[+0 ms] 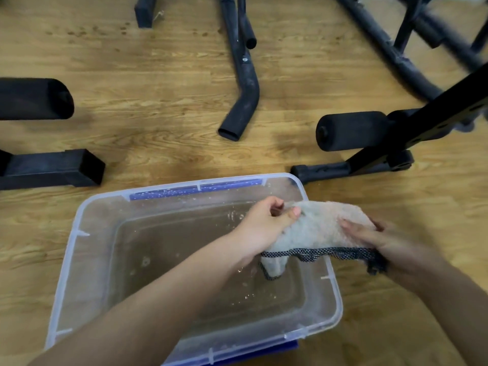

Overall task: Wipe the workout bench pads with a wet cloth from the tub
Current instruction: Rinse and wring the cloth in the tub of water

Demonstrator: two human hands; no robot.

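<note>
Wetting step in hand: the cloth [317,228] is held above the right end of the tub [68,260], one corner hanging into it. The left hand [264,220] pinches its left end; the right hand [375,241] grips the other. Next, judged: wring out the excess, then carry it to the foam pad [351,130].

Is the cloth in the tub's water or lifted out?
Mostly out: left hand and right hand hold the cloth above the tub; one corner hangs down to the water.

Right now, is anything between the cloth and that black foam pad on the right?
Nothing visible. Left hand and right hand hold the cloth over the tub; only a bench foot lies low before the pad.
</note>
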